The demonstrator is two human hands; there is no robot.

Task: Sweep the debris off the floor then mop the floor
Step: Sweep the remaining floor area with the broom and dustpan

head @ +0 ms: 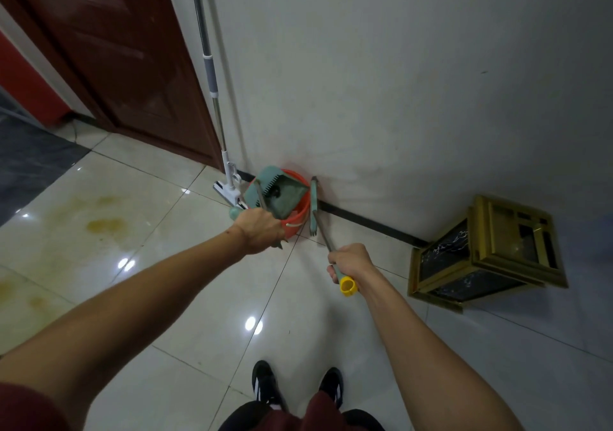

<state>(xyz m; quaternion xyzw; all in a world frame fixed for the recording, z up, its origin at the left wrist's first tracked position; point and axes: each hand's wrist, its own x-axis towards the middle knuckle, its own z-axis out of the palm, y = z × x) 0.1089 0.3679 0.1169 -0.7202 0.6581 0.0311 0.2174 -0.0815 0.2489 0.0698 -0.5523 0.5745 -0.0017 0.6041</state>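
Head-camera view, looking down a pale wall to a glossy tiled floor (pixel 205 298): a teal dustpan (pixel 282 195) is tipped over an orange bucket (pixel 298 223) that sits against the wall's dark baseboard, just above frame centre. The left hand (pixel 260 231) is closed around the dustpan's handle at the bucket's near rim. At 3 o'clock from the bucket, the broom (pixel 313 205) stands with its teal head by the baseboard, its metal shaft running back to the right hand (pixel 350 261), which is wrapped tight around the yellow-capped grip. At 10 o'clock from the bucket, a flat mop (pixel 229 178) leans on the wall, its long pole rising out of the top of frame beside a dark red door (pixel 112 59). Yellowish stains (pixel 99 221) mark the tiles at 9 o'clock. A gold-framed, black-marbled bin (pixel 487 248) stands at 3 o'clock near the wall. Black shoes (pixel 265 384) with white stripes show at 6 o'clock.
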